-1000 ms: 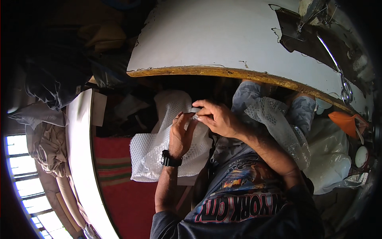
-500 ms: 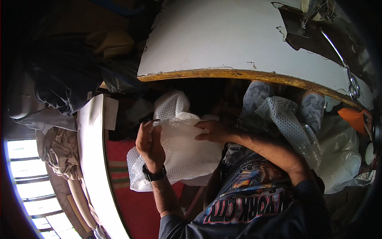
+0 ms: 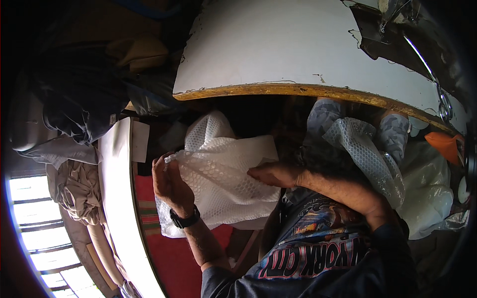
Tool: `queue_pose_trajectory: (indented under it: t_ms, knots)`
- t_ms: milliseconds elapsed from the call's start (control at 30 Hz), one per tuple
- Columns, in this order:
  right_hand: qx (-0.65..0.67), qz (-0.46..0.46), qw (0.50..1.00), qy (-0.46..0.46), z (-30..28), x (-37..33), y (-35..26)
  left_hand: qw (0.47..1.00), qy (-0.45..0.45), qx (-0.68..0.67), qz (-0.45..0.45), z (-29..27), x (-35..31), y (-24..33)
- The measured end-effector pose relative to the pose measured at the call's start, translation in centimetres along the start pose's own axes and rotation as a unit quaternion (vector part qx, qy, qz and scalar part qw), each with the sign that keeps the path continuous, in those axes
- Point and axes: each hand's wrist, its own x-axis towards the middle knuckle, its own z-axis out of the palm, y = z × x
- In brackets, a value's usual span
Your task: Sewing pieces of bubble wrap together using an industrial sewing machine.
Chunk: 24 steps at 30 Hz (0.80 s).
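Across my lap lies a sheet of clear bubble wrap (image 3: 223, 198), with a folded end standing up on its far side. My left hand (image 3: 173, 186), with a dark watch on the wrist, is closed at the sheet's left side and pinches its raised edge between thumb and fingers. Flat on the right part of the sheet rests my right hand (image 3: 278, 174). Its fingers are stretched out to the left and some of them are hidden from view. Creases run through the wrap between the two hands. White material (image 3: 263, 146) shows at the wrap's far right.
A worn white tabletop (image 3: 268, 49) with a chipped wooden edge stands in front. Scissors (image 3: 442, 102) lie at its right side. More bubble wrap (image 3: 357, 141) hangs at my right, near an orange object (image 3: 443, 144). Left are a white board (image 3: 119, 193) and piled cloth (image 3: 74, 191).
My left hand has moved left and slightly nearer, drawing the wrap's edge with it. My right hand's spread thumb and finger have come together. The wrap now shows more creases.
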Motion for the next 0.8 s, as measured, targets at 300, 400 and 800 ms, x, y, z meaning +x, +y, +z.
queue_pose_trajectory:
  t_ms: [300,400,800]
  knots:
    - [-0.515,-0.017,0.857,-0.002,-0.8,1.1,-0.8,0.997,0.011,0.052,0.052,-0.1,0.6,0.3]
    - [-0.545,-0.247,0.794,0.109,-1.7,2.8,2.3,0.993,-0.008,0.078,0.089,0.4,0.7,1.7]
    - [-0.730,-0.374,0.510,0.259,-3.6,1.9,-2.6,0.991,-0.005,0.086,0.099,1.1,-0.2,2.9]
